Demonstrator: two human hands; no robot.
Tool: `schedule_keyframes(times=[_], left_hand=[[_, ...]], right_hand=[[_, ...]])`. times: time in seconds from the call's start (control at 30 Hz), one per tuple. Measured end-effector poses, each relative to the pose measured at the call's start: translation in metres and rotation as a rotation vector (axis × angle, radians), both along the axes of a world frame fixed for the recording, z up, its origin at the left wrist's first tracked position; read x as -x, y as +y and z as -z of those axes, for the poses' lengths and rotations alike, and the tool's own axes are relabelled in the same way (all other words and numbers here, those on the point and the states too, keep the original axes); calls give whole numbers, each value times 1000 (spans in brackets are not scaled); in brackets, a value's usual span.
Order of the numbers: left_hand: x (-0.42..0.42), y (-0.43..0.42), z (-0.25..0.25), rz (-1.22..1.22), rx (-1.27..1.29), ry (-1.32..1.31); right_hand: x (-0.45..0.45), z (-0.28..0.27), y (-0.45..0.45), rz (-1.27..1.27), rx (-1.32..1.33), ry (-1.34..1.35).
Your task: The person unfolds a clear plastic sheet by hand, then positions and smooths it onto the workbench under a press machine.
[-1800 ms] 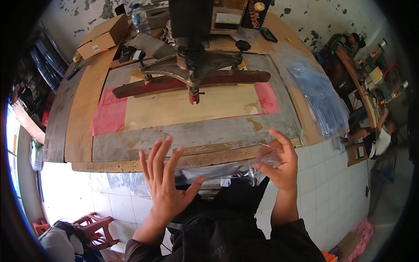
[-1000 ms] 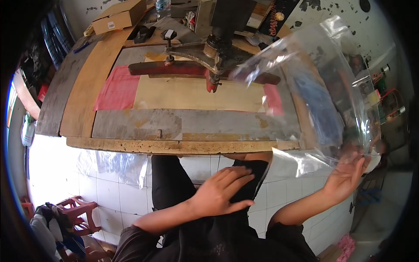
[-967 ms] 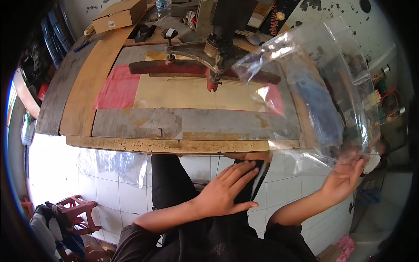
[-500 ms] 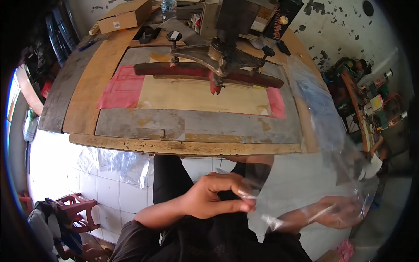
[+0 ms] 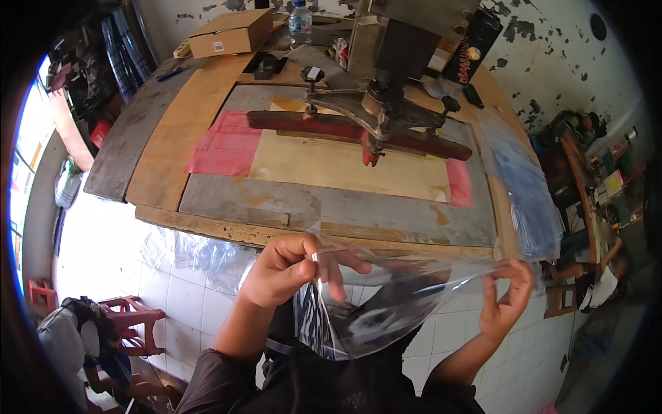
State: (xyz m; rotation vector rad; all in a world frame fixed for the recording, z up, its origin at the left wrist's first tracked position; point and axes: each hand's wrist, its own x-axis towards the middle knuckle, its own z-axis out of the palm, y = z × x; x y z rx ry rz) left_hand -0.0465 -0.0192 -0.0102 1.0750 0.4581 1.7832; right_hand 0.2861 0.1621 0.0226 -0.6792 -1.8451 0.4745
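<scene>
A clear plastic sheet stretches between my two hands, in front of the table's near edge and above my lap. My left hand pinches its left end between thumb and index finger, the other fingers spread. At the far end, my right hand grips the sheet's upper right corner with curled fingers. The middle sags in a glossy, folded curve. Beyond it, a press head with a red-and-black bar stands over a cream panel edged with pink sheets.
A stack of clear plastic sheets lies along the table's right side. At the back are a cardboard box and a water bottle. A red stool and another person are at lower left; a further person sits at far right.
Both hands have risen toward the table edge, drawing the plastic sheet across between them. The left moved up and left, the right up and inward. The view has shifted slightly.
</scene>
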Motion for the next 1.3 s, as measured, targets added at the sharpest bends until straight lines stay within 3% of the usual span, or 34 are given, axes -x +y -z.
schedule_keyframes(times=[0.1, 0.17, 0.3, 0.37, 0.5, 0.57, 0.63, 0.77, 0.83, 0.93, 1.03, 1.07, 1.3], left_hand=[[-3, -6, 6, -57, 136, -63], [-5, -3, 9, -66, 142, -64], [-21, 15, 17, 30, 117, -70], [-26, 23, 21, 85, 172, 32], [-23, 22, 16, 117, 215, 11], [-19, 19, 10, 113, 252, 15], [-19, 18, 3, -79, 388, 332], [-20, 26, 11, -223, 241, 536], [-27, 26, 2, -242, 267, 494], [-34, 28, -5, -180, 362, 577], [-48, 33, -12, -204, 377, 691], [-50, 35, -15, -177, 410, 675], [-46, 40, 4, -298, 236, 807]], right_hand=[[-6, 10, 6, -146, 162, -217], [7, 3, 6, -49, -94, -402], [61, -6, -25, -67, -320, -278], [71, 10, -32, -199, -370, -381], [70, 37, -25, -228, -366, -397], [66, 37, -16, -385, -207, -333], [61, 29, -11, -420, -198, -361], [48, 10, -6, -556, -14, -502], [46, -2, -8, -612, 70, -544], [45, -6, -10, -707, 177, -406], [72, -13, -42, -624, 328, -313], [79, -21, -51, -546, 258, -462], [84, 1, -53, -499, 321, -467]])
